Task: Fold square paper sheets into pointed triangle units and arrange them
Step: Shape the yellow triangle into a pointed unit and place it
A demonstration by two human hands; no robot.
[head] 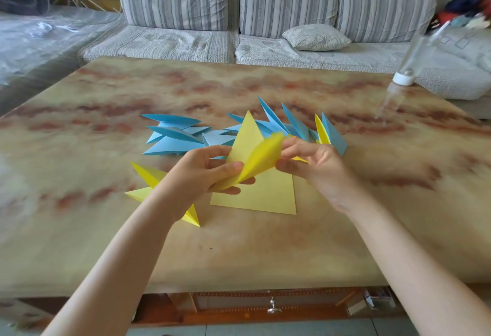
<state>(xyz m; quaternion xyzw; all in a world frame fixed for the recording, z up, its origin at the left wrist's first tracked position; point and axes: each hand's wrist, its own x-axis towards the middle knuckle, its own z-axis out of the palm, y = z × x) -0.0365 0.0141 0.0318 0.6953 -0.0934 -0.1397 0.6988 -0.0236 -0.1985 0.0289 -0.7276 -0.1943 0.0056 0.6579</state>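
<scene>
Head view: your left hand (210, 169) and right hand (310, 161) both pinched one yellow sheet (252, 157) above the tabletop (265, 250), blue units (175, 136) behind.

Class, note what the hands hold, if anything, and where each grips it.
A half-folded yellow sheet: the left hand pinches its lower left end, the right hand its upper right end.

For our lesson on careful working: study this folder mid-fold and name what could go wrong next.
The left hand and right hand pinch the yellow sheet in the air, off the table; the crease may run crooked.
The left forearm passes over the finished yellow units and might flatten them.
The standing blue units just behind the right hand could topple if bumped.
</scene>
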